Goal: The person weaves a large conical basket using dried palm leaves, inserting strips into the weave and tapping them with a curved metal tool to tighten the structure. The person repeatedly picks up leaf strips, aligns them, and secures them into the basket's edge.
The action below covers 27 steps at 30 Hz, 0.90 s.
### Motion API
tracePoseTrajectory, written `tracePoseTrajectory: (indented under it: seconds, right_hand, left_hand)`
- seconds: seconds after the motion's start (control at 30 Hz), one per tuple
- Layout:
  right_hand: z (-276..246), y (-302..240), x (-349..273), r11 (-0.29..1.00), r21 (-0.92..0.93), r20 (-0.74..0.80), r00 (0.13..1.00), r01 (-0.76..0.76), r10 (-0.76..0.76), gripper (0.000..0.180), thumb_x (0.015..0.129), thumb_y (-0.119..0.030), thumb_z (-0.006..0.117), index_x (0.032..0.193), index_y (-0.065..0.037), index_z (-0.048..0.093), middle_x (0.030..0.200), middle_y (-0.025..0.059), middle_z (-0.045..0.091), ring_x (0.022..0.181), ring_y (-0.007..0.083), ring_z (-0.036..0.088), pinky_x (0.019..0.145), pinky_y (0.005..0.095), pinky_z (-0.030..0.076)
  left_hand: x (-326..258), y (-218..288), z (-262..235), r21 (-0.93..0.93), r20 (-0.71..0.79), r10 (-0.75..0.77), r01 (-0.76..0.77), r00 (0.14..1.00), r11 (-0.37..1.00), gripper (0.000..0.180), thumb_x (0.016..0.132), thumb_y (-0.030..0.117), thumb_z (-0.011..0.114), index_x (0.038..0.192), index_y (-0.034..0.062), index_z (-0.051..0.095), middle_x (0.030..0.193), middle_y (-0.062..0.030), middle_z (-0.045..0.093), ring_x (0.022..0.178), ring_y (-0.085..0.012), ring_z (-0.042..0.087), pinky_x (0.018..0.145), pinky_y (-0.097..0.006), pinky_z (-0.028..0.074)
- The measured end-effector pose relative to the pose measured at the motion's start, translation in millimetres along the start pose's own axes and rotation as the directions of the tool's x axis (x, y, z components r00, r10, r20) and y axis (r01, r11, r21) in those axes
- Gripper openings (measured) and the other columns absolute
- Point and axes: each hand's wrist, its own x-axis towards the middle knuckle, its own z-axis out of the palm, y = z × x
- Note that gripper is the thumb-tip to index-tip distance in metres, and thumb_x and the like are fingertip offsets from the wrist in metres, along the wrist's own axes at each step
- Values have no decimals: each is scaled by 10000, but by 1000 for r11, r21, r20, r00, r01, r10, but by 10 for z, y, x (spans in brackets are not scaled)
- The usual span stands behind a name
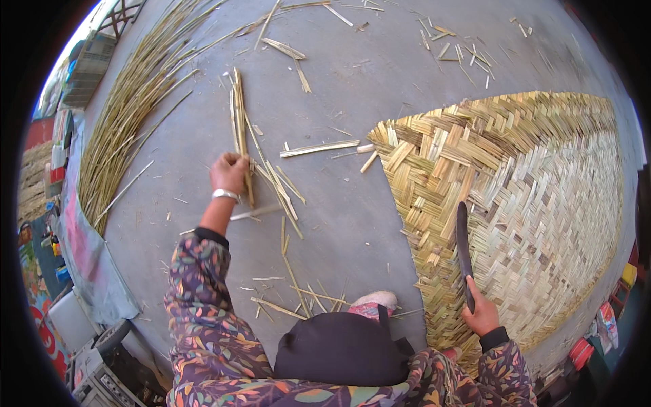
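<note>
Pinching the upright reed strips [241, 122] left of the frame's centre, the left hand [229, 173] has thumb and fingers drawn together; its fingertips are partly lost against the reeds, so how many strips it has hold of cannot be told. The strips reach above and below the fist, the exact number of pieces unclear where they overlap.

Right of centre and low, the right hand [480, 312] is closed around the lower end of a dark, slightly curved tool [464, 244]. Most of its fingers are hidden, as is the part of the tool inside the grip. Whether the tool has a sharp edge, or touches the woven mat [542, 224] behind it, cannot be made out. The mat fills the right of the frame, its bottom edge partly covered by the right sleeve [505, 370].

At the upper left, a sheaf of long stalks [132, 108] is cut off by the top edge. A rounded black shape [342, 349] at bottom centre covers much of a pale shoe [376, 298]. The clutter along the far left is bent and crowded by the lens, mostly hard to identify.
</note>
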Motion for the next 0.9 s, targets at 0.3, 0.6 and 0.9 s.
tracePoseTrajectory:
  seconds: [0.3,0.6,0.9]
  right_hand:
    - [135,128,13,990,120,-100,993,71,-59,745,752,-123,578,1459,-238,371,921,199,653,761,381,634,667,441,510]
    - [293,318,-118,959,264,-224,974,103,-43,697,738,-114,592,1411,-220,445,949,214,646,779,390,631,677,432,505]
    - [379,578,-396,945,284,-334,941,161,-60,689,736,-125,597,1404,-222,455,936,201,653,794,389,633,710,425,514]
  left_hand:
    - [-1427,22,101,-346,310,-329,428,892,835,216,869,243,712,893,62,597,732,-7,612,583,-84,569,501,-231,471]
    - [-1440,223,174,326,-50,227,-199,973,924,277,837,344,683,943,88,668,921,-107,659,939,-267,610,807,-406,480]
    - [-1097,381,644,112,112,-133,120,985,986,443,720,369,792,904,-18,676,866,-150,700,768,-251,673,711,-354,518]
